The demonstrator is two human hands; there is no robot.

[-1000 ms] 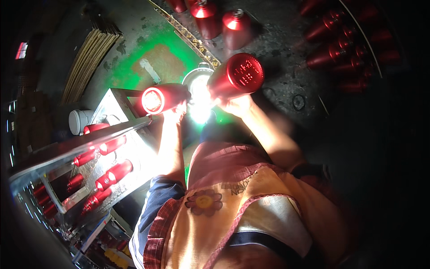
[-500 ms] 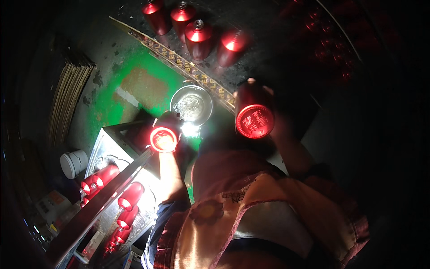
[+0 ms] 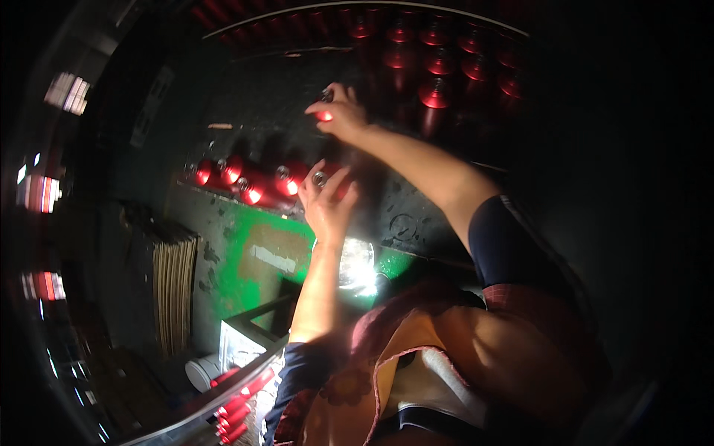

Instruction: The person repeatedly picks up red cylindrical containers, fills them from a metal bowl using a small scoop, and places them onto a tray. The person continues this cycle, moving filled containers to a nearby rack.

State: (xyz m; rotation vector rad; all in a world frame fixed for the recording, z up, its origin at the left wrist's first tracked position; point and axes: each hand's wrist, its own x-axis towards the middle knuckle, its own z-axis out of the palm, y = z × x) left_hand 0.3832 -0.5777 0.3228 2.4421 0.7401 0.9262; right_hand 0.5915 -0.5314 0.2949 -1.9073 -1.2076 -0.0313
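My left hand (image 3: 326, 208) has its fingers around the top of a red metal bottle (image 3: 343, 188) near the front edge of a dark table (image 3: 253, 89). Farther back, my right hand (image 3: 347, 121) grips another red bottle (image 3: 324, 116) from above, its neck showing between the fingers. Both bottles have their necks up; the hands hide most of their bodies. Left of my left hand, several red bottles (image 3: 251, 195) stand loosely grouped along the same edge.
More red bottles (image 3: 435, 95) stand in rows at the far right. Below the table edge sits a shiny round pot (image 3: 355, 262) by the green floor patch (image 3: 236, 275). Flat cardboard (image 3: 175, 297), a white bucket (image 3: 201, 373) and red bottles (image 3: 233, 418) on a lit surface are at lower left.
Both hands have moved forward over the table. The two bottles, earlier held with their bases showing near the pot, now have their necks up. The view has shifted too.
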